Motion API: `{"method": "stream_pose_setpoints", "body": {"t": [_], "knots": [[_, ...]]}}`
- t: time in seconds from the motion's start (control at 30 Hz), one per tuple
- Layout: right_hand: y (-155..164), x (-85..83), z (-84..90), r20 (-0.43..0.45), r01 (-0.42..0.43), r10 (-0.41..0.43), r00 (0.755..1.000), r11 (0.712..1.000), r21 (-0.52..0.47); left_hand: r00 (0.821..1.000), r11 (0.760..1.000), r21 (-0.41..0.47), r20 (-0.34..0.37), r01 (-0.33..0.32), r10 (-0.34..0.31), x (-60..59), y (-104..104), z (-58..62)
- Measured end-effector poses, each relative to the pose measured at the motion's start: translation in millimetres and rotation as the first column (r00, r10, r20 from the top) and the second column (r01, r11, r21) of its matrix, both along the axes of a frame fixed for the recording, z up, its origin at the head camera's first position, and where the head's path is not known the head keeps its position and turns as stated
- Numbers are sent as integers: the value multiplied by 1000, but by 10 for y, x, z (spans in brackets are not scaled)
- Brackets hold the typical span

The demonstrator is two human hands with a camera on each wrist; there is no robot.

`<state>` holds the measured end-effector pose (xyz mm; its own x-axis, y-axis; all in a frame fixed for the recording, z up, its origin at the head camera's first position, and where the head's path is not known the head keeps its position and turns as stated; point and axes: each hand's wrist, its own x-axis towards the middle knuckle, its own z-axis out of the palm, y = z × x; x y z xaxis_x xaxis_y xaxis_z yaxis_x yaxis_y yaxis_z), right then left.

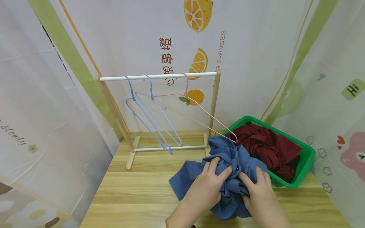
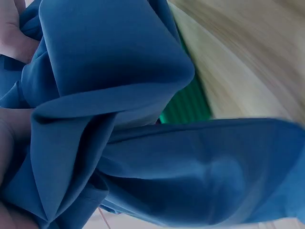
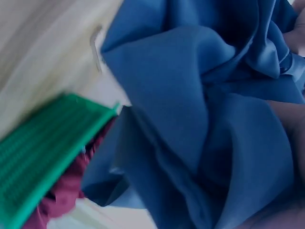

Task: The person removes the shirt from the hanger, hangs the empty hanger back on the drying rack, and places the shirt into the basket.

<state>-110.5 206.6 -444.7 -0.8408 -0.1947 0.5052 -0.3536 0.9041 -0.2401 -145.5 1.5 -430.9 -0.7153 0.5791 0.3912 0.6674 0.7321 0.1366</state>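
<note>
Blue shirt (image 1: 228,177) lies bunched on the table (image 1: 137,190) beside the green basket (image 1: 306,158), both hands, left hand (image 1: 206,186) and right hand (image 1: 259,193), grasping it, while the pink hanger (image 1: 199,110) on the rack (image 1: 159,76) is not yet inside it.

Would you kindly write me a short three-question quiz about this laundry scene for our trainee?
1. True or false: both hands grip the blue garment.
2. How many hangers hang on the rack rail?
3. What lies in the green basket: A) dark red clothes, B) towels, C) shoes?

Key:
1. True; the left hand and right hand bunch it.
2. Three: two blue hangers, one pink hanger.
3. A, the dark red clothes.
</note>
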Motion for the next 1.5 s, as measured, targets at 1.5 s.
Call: {"method": "stream_pose_setpoints", "body": {"t": [1.5], "knots": [[1200,-1047,1395,-607,244,-293,739,956,-165,939,935,220,141,279,-313,-1363,1794,1864]]}}
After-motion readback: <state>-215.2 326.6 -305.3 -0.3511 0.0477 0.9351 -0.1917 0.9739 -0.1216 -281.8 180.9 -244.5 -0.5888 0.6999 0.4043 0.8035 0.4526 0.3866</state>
